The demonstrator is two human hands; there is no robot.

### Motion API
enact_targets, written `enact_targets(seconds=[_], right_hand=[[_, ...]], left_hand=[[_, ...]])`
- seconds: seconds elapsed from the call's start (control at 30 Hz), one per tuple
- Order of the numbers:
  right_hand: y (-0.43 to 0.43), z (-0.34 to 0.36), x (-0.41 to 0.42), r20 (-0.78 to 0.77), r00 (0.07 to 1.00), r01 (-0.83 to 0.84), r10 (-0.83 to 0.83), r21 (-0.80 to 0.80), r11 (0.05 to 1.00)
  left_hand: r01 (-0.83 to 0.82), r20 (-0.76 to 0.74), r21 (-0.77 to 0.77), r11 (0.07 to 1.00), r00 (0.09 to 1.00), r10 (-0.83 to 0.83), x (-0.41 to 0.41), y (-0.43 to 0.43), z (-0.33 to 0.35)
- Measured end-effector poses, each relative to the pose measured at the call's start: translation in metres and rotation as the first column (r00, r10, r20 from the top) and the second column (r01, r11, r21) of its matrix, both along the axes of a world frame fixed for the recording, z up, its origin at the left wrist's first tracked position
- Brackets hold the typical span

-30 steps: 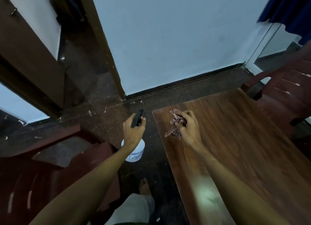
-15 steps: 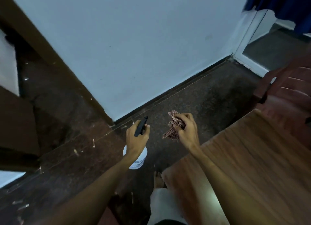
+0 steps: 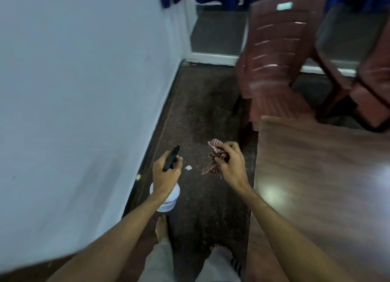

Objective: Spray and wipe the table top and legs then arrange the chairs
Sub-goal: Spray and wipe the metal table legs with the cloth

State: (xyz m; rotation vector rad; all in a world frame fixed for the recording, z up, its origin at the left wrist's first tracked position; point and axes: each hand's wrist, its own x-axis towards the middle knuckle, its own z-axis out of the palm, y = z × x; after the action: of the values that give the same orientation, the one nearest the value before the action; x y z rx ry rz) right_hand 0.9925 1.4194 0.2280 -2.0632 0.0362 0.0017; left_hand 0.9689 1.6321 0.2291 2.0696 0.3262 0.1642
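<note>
Your left hand (image 3: 166, 173) has its grip clamped round the neck of the white plastic spray bottle with the black trigger head (image 3: 167, 200). It hangs over the dark speckled floor (image 3: 200, 112), between the pale wall (image 3: 84, 91) and the brown wood-grain worktop (image 3: 316, 176). Your right hand (image 3: 231, 165) has its grip bunched on the red-and-white checked cloth (image 3: 212, 168), held in the air just left of the worktop's edge and not touching it.

The bottle looks rigid. How full it is cannot be told, so judge its weight by feel. Hold it at the neck under the trigger, forefinger free for the lever, since smooth plastic may slip when wet.

The cloth is soft and limp, with a corner dangling. Gather it into a flat pad in your palm before it meets the glossy wood.

The maroon plastic chairs (image 3: 276, 60) beyond the far end look light and stiff; the top of the backrest is probably the best place to hold them.
</note>
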Motion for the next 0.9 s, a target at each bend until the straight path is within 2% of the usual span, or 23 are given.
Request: enact_targets(seconds=[0.13, 0.37, 0.57, 0.73, 0.9], right_hand=[[0.018, 0.001, 0.008, 0.011, 0.972, 0.236, -0.236, -0.04, 0.971], [0.054, 0.018, 0.011, 0.011, 0.83, 0.557, -0.558, -0.071, 0.827], [0.063, -0.001, 0.013, 0.01, 0.713, 0.698, -0.701, -0.103, 0.709], [0.065, -0.047, 0.026, -0.064, 0.616, 0.779, -0.785, -0.097, 0.619], [0.061, -0.108, 0.026, -0.138, 0.498, 0.846, -0.856, -0.137, 0.515]], left_hand=[[0.215, 0.043, -0.055, 0.975, 0.976, -0.213, 0.058, 0.02, 0.003], [0.547, 0.03, -0.094, 0.832, 0.837, -0.547, 0.129, 0.049, 0.021], [0.701, -0.044, -0.108, 0.705, 0.705, -0.708, 0.184, 0.035, 0.001], [0.798, -0.073, -0.066, 0.599, 0.594, -0.801, 0.229, 0.005, -0.03], [0.893, -0.131, -0.033, 0.448, 0.441, -0.888, 0.265, -0.038, -0.089]])
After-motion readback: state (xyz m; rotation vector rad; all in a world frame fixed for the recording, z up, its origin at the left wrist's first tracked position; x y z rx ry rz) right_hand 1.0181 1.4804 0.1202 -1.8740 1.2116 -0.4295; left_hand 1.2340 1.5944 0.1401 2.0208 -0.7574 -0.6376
